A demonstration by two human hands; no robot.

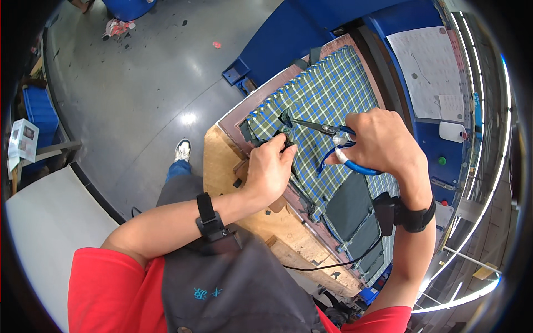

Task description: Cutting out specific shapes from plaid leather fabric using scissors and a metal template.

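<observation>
My right hand [383, 141] is closed round the blue-handled scissors [315, 126], whose blades point left over the plaid cloth [327, 83]. White wrapping covers part of the handles. My left hand [270, 169] pinches a small dark piece of fabric [287, 140] at the cloth's near left edge, just below the blade tips. Another dark scrap [285, 117] stands up beside the tips. The plaid is green, blue and white, with frayed blue and white bits along its upper left edge. Dark green fabric panels [350, 205] lie on the plaid at its lower right.
Under the cloth is a wooden workbench [219, 172] with a pinkish board [236, 119] on it. Blue machine panels [277, 47] rise behind, one bearing a paper sheet [427, 66]. A black cable [327, 267] crosses the bench's near part. Scraps [117, 28] litter the grey floor.
</observation>
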